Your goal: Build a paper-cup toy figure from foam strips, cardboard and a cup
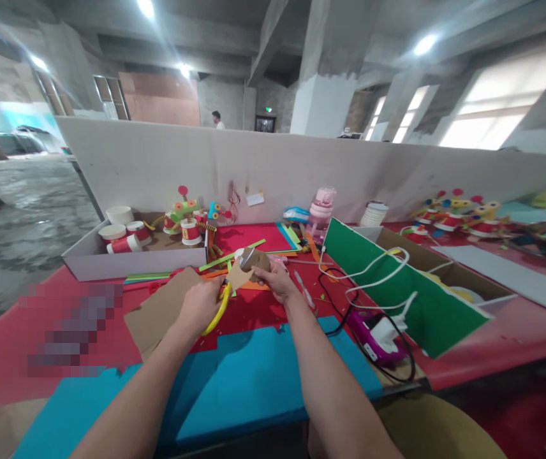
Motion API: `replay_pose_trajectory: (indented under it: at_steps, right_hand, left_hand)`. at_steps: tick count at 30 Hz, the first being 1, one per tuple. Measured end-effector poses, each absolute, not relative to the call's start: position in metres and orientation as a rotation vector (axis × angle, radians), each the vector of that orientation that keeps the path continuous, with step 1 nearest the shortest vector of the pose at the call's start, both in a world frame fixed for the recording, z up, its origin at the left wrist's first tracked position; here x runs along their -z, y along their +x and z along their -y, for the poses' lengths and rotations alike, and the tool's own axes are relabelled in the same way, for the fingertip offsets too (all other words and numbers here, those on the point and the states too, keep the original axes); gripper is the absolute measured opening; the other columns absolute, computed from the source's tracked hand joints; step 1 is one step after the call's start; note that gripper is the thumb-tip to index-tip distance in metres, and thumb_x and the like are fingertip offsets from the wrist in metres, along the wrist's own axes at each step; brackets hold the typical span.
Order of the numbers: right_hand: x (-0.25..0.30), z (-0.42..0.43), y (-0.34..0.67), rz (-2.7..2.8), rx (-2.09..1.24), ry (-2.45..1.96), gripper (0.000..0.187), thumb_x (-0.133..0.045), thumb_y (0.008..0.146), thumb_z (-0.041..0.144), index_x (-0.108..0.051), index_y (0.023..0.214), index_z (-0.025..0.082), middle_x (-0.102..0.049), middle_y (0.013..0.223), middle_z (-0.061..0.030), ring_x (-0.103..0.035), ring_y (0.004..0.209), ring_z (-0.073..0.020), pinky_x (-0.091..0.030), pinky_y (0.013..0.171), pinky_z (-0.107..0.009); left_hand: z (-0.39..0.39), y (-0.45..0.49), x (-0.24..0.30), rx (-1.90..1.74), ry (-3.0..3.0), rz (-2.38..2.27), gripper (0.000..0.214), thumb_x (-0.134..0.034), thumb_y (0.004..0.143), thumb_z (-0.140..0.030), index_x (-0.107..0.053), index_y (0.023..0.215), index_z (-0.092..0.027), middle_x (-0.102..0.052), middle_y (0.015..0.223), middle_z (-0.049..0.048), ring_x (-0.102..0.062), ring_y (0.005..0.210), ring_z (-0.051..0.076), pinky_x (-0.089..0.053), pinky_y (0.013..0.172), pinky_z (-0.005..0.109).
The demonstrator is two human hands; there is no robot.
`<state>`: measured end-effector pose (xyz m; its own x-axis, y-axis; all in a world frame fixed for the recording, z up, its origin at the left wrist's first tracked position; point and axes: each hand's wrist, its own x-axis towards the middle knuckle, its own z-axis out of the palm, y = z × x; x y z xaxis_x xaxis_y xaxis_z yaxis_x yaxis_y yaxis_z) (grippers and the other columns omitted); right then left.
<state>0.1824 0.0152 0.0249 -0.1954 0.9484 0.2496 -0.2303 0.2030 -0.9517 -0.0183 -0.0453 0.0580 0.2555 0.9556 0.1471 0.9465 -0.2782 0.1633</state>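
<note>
My left hand (200, 305) is closed around the yellow handle of a pair of scissors (222, 312). Their metal blades point away from me and meet a small piece of brown cardboard (240, 275). That cardboard is pinched in the fingers of my right hand (275, 280), above the middle of the table. A larger brown cardboard sheet (161, 312) lies beneath and to the left of my left hand. Beyond the hands are yellow-green paper strips (213, 262) and red paper (244, 238).
A white box (148, 264) at the left holds paper cups and a cup figure. To the right stand a green-sided box (397, 290), a purple power strip (378, 338) and a white cable. Blue board (254, 376) covers the near edge. A pink bottle (321, 207) stands behind.
</note>
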Motion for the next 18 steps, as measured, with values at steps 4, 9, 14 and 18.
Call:
replay_pose_trajectory:
  at_steps: [4, 9, 14, 18]
  right_hand:
    - [-0.0283, -0.0127, 0.1806, 1.304, -1.239, -0.77, 0.032, -0.076, 0.062, 0.042, -0.065, 0.079, 0.017, -0.057, 0.062, 0.002, -0.043, 0.053, -0.0078, -0.031, 0.045, -0.02]
    - [-0.0284, -0.0135, 0.1822, 1.353, -1.262, -0.775, 0.035, -0.079, 0.059, 0.042, -0.064, 0.078, 0.017, -0.057, 0.063, 0.0018, -0.044, 0.055, -0.0084, -0.032, 0.045, -0.02]
    - [-0.0258, -0.0149, 0.1864, 1.377, -1.275, -0.745, 0.035, -0.076, 0.064, 0.04, -0.065, 0.089, 0.018, -0.059, 0.068, 0.0016, -0.042, 0.053, -0.0077, -0.03, 0.045, -0.02]
    - [-0.0261, -0.0142, 0.1881, 1.392, -1.288, -0.744, 0.033, -0.076, 0.065, 0.041, -0.066, 0.085, 0.017, -0.058, 0.066, 0.0018, -0.04, 0.052, -0.0074, -0.029, 0.045, -0.021]
  left_hand:
    - [0.0463, -0.0176, -0.0598, -0.322, 2.467, -1.868, 0.035, -0.035, 0.092, -0.041, -0.056, 0.113, -0.021, -0.071, 0.095, 0.0121, -0.066, 0.087, 0.026, -0.039, 0.065, 0.029]
    - [0.048, -0.0172, -0.064, -0.251, 2.429, -1.912, 0.034, -0.041, 0.09, -0.039, -0.055, 0.115, -0.021, -0.07, 0.098, 0.0119, -0.065, 0.092, 0.026, -0.042, 0.07, 0.03]
    - [0.0471, -0.018, -0.0611, -0.224, 2.485, -1.929, 0.038, -0.04, 0.09, -0.035, -0.051, 0.124, -0.02, -0.07, 0.099, 0.0124, -0.066, 0.092, 0.027, -0.044, 0.071, 0.031]
    - [0.0482, -0.0173, -0.0609, -0.18, 2.525, -1.914, 0.035, -0.042, 0.089, -0.027, -0.053, 0.121, -0.019, -0.07, 0.096, 0.0131, -0.066, 0.09, 0.028, -0.044, 0.071, 0.032]
